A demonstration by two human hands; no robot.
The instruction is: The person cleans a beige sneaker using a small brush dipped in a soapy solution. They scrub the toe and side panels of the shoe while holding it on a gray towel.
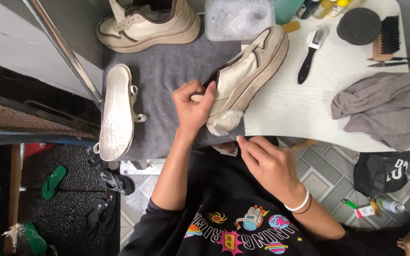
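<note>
— What containers sit around the table?

— At twelve o'clock a clear rectangular tub of suds (238, 18) stands on the grey mat (167, 71). Just past it, toward one o'clock, there are bottle bases: teal, dark and yellow. At four o'clock, on the floor, lies a small bottle with a white label (366, 210) and a green tip.

— And the hands?

— The left hand (193, 106) is closed on the heel collar of the cream sneaker (243, 78), which lies tilted at the centre, across the mat's edge. The right hand (266, 161), at five o'clock, has fingers pressed together, pinching something small just below the sneaker's heel; I cannot tell what.

— Anything else?

— An insole (116, 111) at nine, a grey cloth (380, 106) at three.
</note>
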